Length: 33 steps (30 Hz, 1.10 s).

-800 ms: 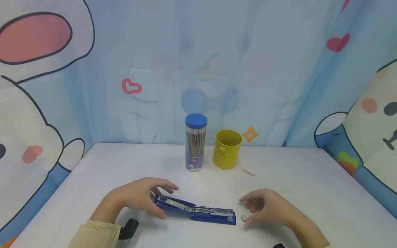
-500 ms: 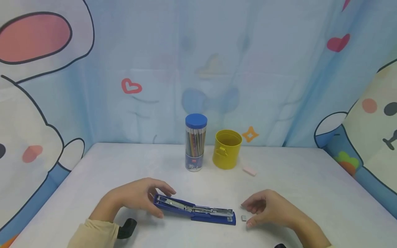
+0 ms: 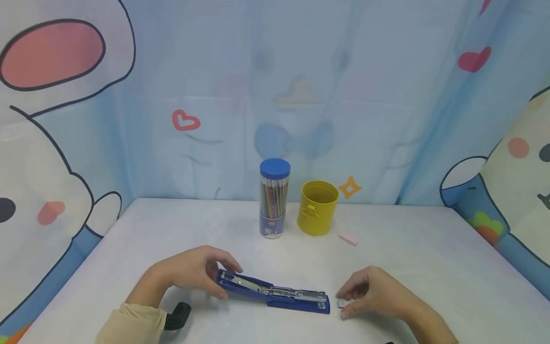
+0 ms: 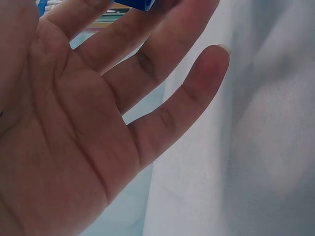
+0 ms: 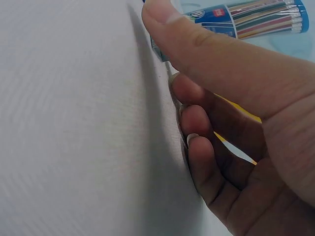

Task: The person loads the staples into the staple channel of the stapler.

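Note:
A blue stapler [image 3: 296, 300] lies opened out on the table, its metal rail and spring facing up. My left hand [image 3: 195, 269] is curved loosely about its left end, thumb on the near side and forefinger on the far side. In the left wrist view a blue corner [image 4: 138, 4] of it shows over the fingers. Just past the stapler's right end is a small silver-grey block [image 3: 341, 303], perhaps a short strip of staples. My right hand [image 3: 378, 292] has thumb and fingertips on either side of this block; whether they touch it is unclear.
At the back stands a clear tube of pencils [image 3: 273, 198] with a blue lid. Beside it is a yellow cup [image 3: 318, 210], and a pale pink eraser-like bar [image 3: 348, 238] lies to its right. A patterned curtain [image 3: 223, 57] hangs behind the white table [image 3: 180, 220].
My right thumb and fingertips have drawn nearer each other around the small block. The head view has shifted slightly. My left hand and the stapler stay nearly where they were.

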Each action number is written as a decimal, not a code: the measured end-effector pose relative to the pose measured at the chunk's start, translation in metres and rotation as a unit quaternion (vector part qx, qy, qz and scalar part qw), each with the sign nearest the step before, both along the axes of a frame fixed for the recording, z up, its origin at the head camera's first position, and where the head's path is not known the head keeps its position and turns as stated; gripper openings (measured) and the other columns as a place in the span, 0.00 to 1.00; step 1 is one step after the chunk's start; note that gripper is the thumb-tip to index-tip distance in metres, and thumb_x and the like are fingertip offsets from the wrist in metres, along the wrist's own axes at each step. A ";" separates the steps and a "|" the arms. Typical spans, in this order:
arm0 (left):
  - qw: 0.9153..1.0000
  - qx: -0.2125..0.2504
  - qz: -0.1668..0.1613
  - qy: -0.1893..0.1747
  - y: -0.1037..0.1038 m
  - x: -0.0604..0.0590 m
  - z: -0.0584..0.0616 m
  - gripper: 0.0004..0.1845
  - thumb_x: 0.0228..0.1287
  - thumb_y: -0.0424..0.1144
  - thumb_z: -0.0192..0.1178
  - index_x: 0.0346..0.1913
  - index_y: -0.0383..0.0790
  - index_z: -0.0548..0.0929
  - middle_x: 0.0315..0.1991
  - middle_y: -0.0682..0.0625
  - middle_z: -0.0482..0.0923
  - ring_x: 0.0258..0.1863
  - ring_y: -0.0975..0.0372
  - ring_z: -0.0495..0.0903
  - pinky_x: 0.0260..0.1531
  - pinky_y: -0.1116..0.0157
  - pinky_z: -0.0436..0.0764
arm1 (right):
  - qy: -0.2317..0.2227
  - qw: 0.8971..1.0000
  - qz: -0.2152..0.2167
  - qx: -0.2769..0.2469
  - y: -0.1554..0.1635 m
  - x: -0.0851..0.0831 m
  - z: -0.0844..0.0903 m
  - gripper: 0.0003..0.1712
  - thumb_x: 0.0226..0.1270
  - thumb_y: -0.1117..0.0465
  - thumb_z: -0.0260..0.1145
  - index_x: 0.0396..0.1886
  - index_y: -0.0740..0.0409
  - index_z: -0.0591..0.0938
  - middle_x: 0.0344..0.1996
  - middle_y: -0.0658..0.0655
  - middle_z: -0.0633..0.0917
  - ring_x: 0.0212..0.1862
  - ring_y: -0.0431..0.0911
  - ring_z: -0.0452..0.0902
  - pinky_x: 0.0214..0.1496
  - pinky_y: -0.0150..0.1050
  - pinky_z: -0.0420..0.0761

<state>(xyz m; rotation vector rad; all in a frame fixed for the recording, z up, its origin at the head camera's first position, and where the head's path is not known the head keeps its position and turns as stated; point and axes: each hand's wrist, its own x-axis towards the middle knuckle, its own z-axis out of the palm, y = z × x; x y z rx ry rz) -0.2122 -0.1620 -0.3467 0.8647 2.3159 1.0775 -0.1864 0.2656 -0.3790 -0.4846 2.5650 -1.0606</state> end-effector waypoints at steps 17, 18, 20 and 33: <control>1.000 0.000 0.008 0.002 0.001 -0.001 -0.003 0.22 0.52 0.39 0.78 0.52 0.54 0.87 0.47 0.59 0.83 0.24 0.61 0.77 0.28 0.63 0.77 | 0.001 1.000 -0.010 0.007 -0.002 0.001 -0.002 0.16 0.43 0.49 0.85 0.32 0.48 0.91 0.26 0.47 0.84 0.33 0.47 0.74 0.33 0.35 0.76; 1.000 -0.001 0.009 0.002 0.001 -0.001 -0.003 0.21 0.52 0.39 0.78 0.51 0.54 0.87 0.47 0.59 0.83 0.24 0.61 0.77 0.28 0.63 0.77 | 0.003 1.000 -0.007 0.008 -0.002 0.001 -0.002 0.16 0.44 0.49 0.85 0.32 0.48 0.92 0.26 0.47 0.84 0.33 0.47 0.74 0.33 0.35 0.76; 1.000 -0.002 0.009 0.001 0.002 0.000 -0.003 0.21 0.52 0.39 0.77 0.51 0.54 0.87 0.46 0.59 0.83 0.24 0.61 0.78 0.28 0.63 0.77 | 0.005 1.000 -0.003 0.009 -0.001 0.001 -0.002 0.15 0.45 0.49 0.85 0.31 0.48 0.92 0.26 0.47 0.85 0.32 0.46 0.74 0.33 0.34 0.76; 1.000 -0.009 0.016 -0.008 0.002 -0.001 -0.001 0.19 0.55 0.39 0.76 0.51 0.54 0.87 0.41 0.58 0.84 0.21 0.62 0.75 0.26 0.64 0.75 | 0.010 1.000 -0.001 0.019 -0.003 0.001 0.000 0.12 0.46 0.50 0.84 0.30 0.47 0.92 0.27 0.45 0.86 0.32 0.46 0.75 0.34 0.34 0.77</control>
